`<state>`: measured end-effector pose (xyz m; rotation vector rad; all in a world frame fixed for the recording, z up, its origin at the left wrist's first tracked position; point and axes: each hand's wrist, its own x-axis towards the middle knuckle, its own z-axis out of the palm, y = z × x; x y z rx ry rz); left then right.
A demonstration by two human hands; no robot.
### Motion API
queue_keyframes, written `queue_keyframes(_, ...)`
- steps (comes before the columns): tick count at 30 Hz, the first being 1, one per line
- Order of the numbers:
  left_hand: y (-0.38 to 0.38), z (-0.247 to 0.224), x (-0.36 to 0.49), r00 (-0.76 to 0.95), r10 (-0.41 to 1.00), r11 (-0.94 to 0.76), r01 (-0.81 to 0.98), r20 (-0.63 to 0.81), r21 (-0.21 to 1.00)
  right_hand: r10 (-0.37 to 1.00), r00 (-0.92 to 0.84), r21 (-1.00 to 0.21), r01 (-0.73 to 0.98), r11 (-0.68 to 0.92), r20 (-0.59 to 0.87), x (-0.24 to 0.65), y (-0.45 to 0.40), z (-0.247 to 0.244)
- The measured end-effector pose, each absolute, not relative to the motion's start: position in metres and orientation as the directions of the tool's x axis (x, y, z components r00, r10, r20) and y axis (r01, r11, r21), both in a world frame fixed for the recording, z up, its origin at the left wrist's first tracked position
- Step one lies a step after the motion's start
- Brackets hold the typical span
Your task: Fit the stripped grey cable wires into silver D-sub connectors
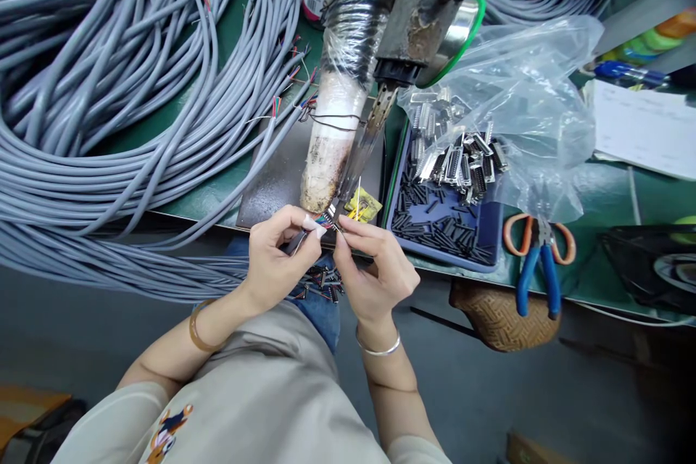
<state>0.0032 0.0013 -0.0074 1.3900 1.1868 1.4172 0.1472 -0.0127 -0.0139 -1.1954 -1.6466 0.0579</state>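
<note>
Your left hand (280,261) grips coloured wires (326,220), your right hand (378,268) pinches an indistinct part; slipping against the far-side soldering iron (381,106) could burn fingertips.

Grey cables (163,159) are baring red, blue and green wire ends (275,108) against a dark green surface (592,196) — a blue-violet tray (496,243) is framing black pieces (462,235), while blue-handled pliers (549,279), orange-handled scissors (568,243) and a brown, woven-patterned seat (505,315) are adding contrast.
</note>
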Motion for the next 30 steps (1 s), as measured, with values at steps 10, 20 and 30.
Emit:
queue_keyframes(10, 0.0022, -0.0015, 0.0043, -0.084, 0.975, -0.199, 0.067, 0.205, 0.978, 0.704, 0.043, -0.537, 0.68, 0.499, 0.709, 0.1471, -0.0126, -0.0103)
queue_keyframes(20, -0.001, -0.0025, 0.0021, -0.055, 0.987, -0.148, 0.012, 0.149, 0.989, 0.737, 0.06, -0.58, 0.661, 0.476, 0.673, 0.1464, -0.0147, -0.0107)
queue_keyframes(30, -0.0032, -0.0022, 0.0022, -0.066, 0.99, -0.127, -0.025, 0.125, 0.992, 0.76, 0.078, -0.639, 0.601, 0.48, 0.645, 0.1459, -0.0141, -0.0098)
